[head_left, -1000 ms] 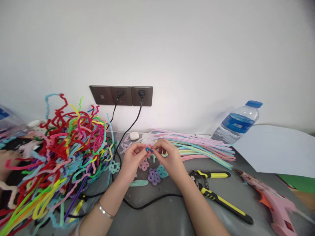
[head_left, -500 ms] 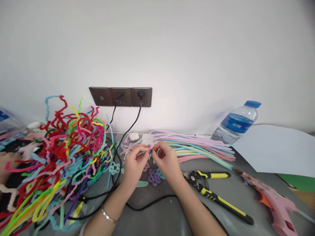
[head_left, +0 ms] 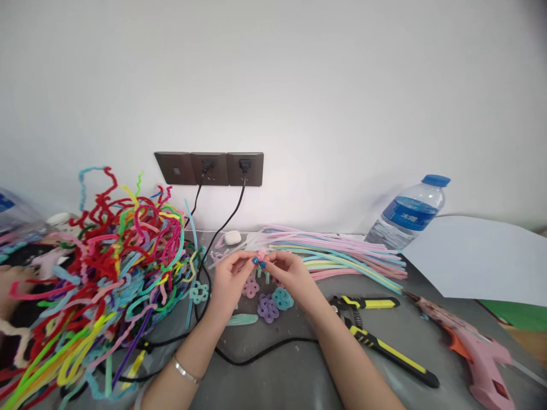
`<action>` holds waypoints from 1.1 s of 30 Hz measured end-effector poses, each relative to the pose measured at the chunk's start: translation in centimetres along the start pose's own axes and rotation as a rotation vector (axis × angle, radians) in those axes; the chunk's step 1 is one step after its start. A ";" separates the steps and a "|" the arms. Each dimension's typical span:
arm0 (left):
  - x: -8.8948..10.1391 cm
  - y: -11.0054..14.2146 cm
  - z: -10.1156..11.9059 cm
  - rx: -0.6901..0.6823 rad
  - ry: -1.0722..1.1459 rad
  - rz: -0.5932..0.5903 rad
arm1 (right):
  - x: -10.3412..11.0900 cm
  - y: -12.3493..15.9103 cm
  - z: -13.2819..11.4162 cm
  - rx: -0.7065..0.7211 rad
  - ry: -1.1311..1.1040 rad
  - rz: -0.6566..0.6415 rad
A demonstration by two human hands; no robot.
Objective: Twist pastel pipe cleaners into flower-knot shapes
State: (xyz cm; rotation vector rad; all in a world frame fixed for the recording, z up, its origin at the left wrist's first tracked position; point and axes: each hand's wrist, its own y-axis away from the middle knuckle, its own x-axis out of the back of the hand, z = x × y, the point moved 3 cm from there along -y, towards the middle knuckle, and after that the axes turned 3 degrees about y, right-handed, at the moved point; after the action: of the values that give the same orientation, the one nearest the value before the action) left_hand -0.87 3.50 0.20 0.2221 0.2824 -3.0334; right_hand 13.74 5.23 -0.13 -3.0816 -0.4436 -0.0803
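Note:
A small pink pipe-cleaner piece [head_left: 261,254], bent into a compact shape, is pinched between the fingertips of my left hand [head_left: 229,280] and my right hand [head_left: 296,278]. Both thumbs, with blue nails, press up close to it from below; its exact form is partly hidden by the fingers. Just under the hands lie looped pipe-cleaner flowers: a pink flower [head_left: 250,287], a purple flower [head_left: 268,308] and a blue flower [head_left: 282,298]. Left of my left wrist lies a mint flower [head_left: 199,292].
A tangled pipe-cleaner heap [head_left: 128,273] covers the left; another person's hand [head_left: 9,285] is beyond it. Straight pipe cleaners [head_left: 342,256] lie behind. To the right are wire strippers [head_left: 384,344], a pink glue gun [head_left: 482,353], a tilted bottle [head_left: 410,213] and white paper [head_left: 478,262]. A black cable [head_left: 256,356] crosses the table.
My fingertips have turned so both blue thumbnails show side by side under the pink piece. My right hand has shifted slightly right, uncovering more of the blue and pink flowers.

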 end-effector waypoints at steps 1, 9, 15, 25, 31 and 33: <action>0.2 -0.1 -0.2 0.058 0.043 0.028 | 0.3 0.0 -0.2 0.072 0.099 0.049; 0.7 -0.4 -0.7 0.178 0.123 0.085 | 0.3 1.0 -2.1 0.557 0.568 0.113; 0.1 -0.1 -0.4 0.172 0.116 0.038 | -0.1 0.9 -2.0 0.516 0.581 0.150; 0.4 -0.2 -0.3 0.151 0.056 -0.017 | 0.9 0.1 -1.1 0.308 0.391 0.149; 1.0 -0.5 -0.3 0.213 0.025 -0.029 | 1.2 0.1 -0.8 0.162 0.122 0.092; 0.9 -0.4 -0.3 0.208 -0.011 -0.055 | 0.9 0.1 -0.7 0.094 0.096 0.022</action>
State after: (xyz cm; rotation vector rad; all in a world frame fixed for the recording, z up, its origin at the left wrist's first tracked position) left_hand -1.79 3.91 -0.17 0.2145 -0.0290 -3.1157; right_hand 14.61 5.32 0.61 -2.9744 -0.3976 -0.1996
